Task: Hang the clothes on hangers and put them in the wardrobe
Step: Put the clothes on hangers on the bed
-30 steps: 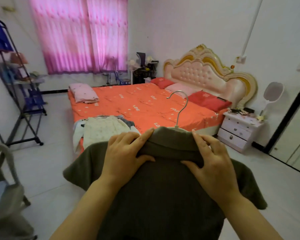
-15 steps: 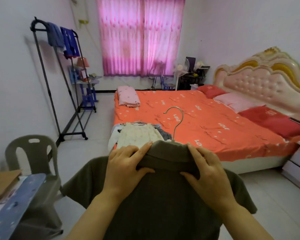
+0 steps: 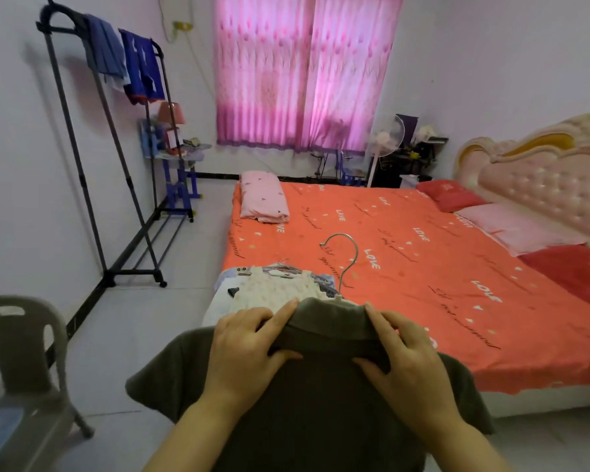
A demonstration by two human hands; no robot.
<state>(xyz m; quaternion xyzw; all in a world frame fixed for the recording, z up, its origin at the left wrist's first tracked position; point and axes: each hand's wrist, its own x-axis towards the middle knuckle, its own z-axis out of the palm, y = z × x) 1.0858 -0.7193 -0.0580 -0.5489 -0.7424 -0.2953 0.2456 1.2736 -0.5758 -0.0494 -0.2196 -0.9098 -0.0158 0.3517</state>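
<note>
Observed: olive-green short-sleeved polo shirt (image 3: 321, 403) on silver-hooked hanger (image 3: 346, 264), held up before the foot of the orange-sheeted bed (image 3: 423, 267). Left hand (image 3: 249, 356) and right hand (image 3: 406, 366) pinch its collar, fingers (image 3: 283, 313) curled. Step: straightening collar. Next, likely: take hook, find wardrobe, not in view.

Light source: daylight through the closed pink patterned curtains (image 3: 304, 73), which glow magenta and tint the pale walls lilac.
Brightness: moderate and even; the curtain centre is nearly washed out.
Shadows: soft; the black metal clothes rack (image 3: 81, 175) casts a faint grey shadow on the left wall.
Dark areas: the dark olive short-sleeved shirt (image 3: 314, 403) looks flat, with few folds visible.
Distortion: wide-angle bending; rack poles lean at the left edge.
Blur: the grey plastic chair (image 3: 21, 362) is smeared; the orange printed bedsheet (image 3: 406, 267) is fairly sharp.
</note>
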